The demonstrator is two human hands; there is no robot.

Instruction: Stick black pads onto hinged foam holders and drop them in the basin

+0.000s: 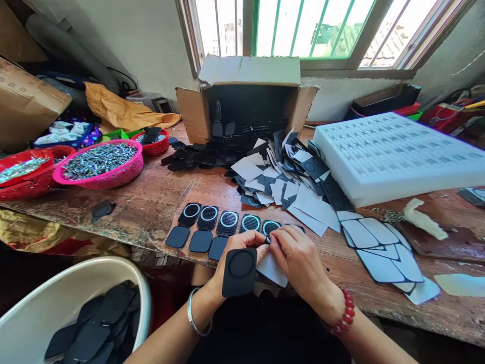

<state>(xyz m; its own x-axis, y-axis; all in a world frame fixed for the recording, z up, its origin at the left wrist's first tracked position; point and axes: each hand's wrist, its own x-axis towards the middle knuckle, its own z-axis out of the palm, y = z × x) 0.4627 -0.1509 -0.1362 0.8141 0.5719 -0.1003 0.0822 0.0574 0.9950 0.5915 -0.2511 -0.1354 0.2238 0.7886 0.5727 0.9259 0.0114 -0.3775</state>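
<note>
My left hand [232,255], closed, holds a black square sheet [240,273] with a ring outline against its fingers. The fingertips of my right hand [299,255] are pinched together and meet those of the left. A white backing sheet [273,270] hangs below the pinched fingers; a small dark edge shows at the fingertips. Just beyond my hands lies a row of opened black hinged cases [229,222], their upper halves marked with pale rings and their lower halves plain. My hands cover part of this row.
A cardboard box [193,114] spills black pieces onto the table. Black and white sheets [280,177] lie heaped beside a white foam tray [401,156]. Pink basin [98,164] holds metal parts. Black-edged white sheets [382,247] lie right; a cream tub [146,298] stands lower left.
</note>
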